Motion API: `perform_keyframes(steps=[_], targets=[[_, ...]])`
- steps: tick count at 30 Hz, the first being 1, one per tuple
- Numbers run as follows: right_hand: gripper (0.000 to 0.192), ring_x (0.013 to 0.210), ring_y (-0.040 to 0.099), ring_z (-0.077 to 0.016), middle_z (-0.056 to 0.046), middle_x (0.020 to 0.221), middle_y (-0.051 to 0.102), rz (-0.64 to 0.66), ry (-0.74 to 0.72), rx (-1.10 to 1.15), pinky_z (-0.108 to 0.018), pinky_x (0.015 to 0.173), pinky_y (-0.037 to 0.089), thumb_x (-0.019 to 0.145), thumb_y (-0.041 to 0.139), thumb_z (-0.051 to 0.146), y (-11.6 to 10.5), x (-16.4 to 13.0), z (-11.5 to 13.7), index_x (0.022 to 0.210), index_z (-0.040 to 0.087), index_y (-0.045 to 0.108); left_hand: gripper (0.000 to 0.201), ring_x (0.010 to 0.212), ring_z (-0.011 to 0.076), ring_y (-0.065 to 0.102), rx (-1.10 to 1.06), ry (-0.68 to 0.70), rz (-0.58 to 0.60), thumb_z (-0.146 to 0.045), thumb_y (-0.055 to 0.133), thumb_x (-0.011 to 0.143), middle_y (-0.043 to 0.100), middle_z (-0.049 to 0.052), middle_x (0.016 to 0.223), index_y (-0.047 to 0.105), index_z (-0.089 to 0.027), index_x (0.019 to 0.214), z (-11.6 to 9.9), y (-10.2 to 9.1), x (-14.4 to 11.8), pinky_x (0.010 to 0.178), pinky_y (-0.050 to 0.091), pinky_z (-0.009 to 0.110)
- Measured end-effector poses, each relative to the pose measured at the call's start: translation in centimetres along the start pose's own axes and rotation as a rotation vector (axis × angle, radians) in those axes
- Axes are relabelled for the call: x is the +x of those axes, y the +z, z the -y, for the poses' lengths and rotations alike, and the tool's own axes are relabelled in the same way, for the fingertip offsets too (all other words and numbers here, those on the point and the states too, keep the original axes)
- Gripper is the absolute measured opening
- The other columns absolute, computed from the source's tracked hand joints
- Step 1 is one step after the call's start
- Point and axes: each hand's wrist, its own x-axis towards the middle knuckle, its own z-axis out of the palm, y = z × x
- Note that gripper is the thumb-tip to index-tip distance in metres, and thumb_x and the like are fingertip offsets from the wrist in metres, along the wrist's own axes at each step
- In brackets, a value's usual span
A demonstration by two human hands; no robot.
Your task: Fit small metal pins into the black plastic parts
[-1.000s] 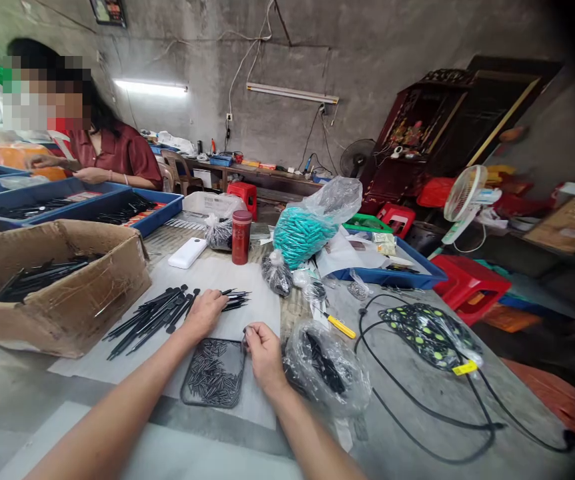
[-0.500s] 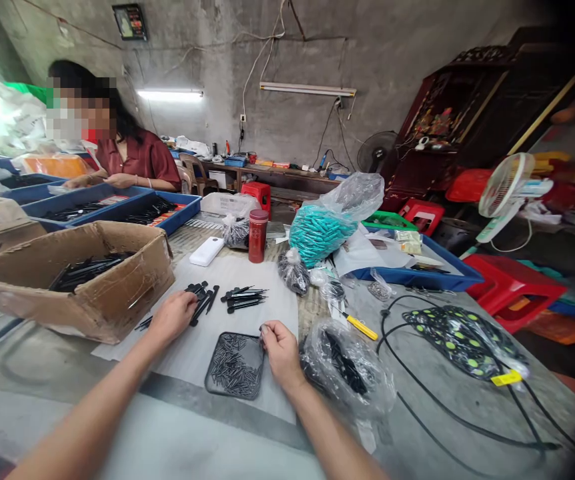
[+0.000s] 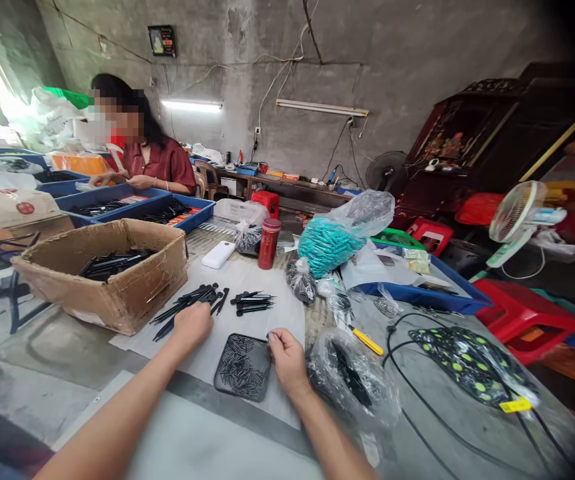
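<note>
My left hand (image 3: 195, 325) is closed, its fingertips hidden, at the near side of a pile of slim black stick-like tools with round end caps (image 3: 187, 301). To the right of that pile lies a smaller row of the same black tools (image 3: 253, 302). My right hand (image 3: 287, 360) is at the right rim of a black tray (image 3: 221, 385) holding many short dark metal bits (image 3: 241, 367). Its thumb and forefinger are pinched together at the tray's upper corner; a small dark spot shows there, too small to name.
A worn cardboard box (image 3: 67, 273) with black pieces stands left. Behind are a white power bank (image 3: 218, 255), a red bottle (image 3: 269, 243) and a bag of teal pieces (image 3: 330, 243). An open plastic bag (image 3: 382, 393) and yellow cutter (image 3: 367, 340) lie right. A co-worker (image 3: 160, 163) sits behind blue trays.
The view has shifted, so everything sits further right and slightly lower. My left hand has drawn back toward me from the pile's top, baring more tools. My right hand stays at the tray's corner.
</note>
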Motion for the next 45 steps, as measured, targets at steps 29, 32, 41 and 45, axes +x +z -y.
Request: perform_keyframes(steps=[29,32,41,45], targets=[[0.017,0.078,0.05,-0.0151,-0.004,0.078,0.056,0.316,-0.269,-0.824,-0.025,0.072,0.036,0.075,0.048,0.012,0.7,0.0,1.6,0.08,0.017,0.063,0.017,0.06,0.0159,0.053,-0.364,0.103,-0.051,-0.028,0.037,0.078,0.054,0.0,0.058,0.048,-0.019,0.069,-0.2,-0.4,-3.0,0.055,0.031,0.024],[0.015,0.081,0.05,-0.0161,-0.004,0.081,0.057,0.346,-0.284,-0.95,-0.026,0.071,0.034,0.077,0.049,0.015,0.8,0.0,1.6,0.083,0.019,0.062,0.016,0.057,0.0142,0.051,-0.437,0.158,-0.078,-0.028,0.038,0.078,0.05,-0.002,0.056,0.047,-0.02,0.068,-1.0,0.0,-3.3,0.055,0.031,0.023],[0.013,0.081,0.049,-0.0174,-0.003,0.08,0.058,0.379,-0.314,-1.099,-0.028,0.067,0.029,0.079,0.049,0.019,1.0,0.0,1.6,0.082,0.022,0.061,0.014,0.056,0.0128,0.048,-0.515,0.205,-0.089,-0.028,0.039,0.077,0.05,-0.003,0.057,0.047,-0.02,0.069,-1.3,0.0,-3.6,0.056,0.033,0.023],[0.013,0.081,0.049,-0.017,-0.003,0.081,0.058,0.378,-0.312,-1.1,-0.028,0.067,0.029,0.079,0.049,0.019,1.1,0.0,1.6,0.085,0.022,0.06,0.015,0.056,0.0124,0.047,-0.549,0.22,-0.083,-0.028,0.038,0.077,0.051,-0.003,0.059,0.047,-0.02,0.069,-1.4,0.4,-3.6,0.057,0.033,0.023]])
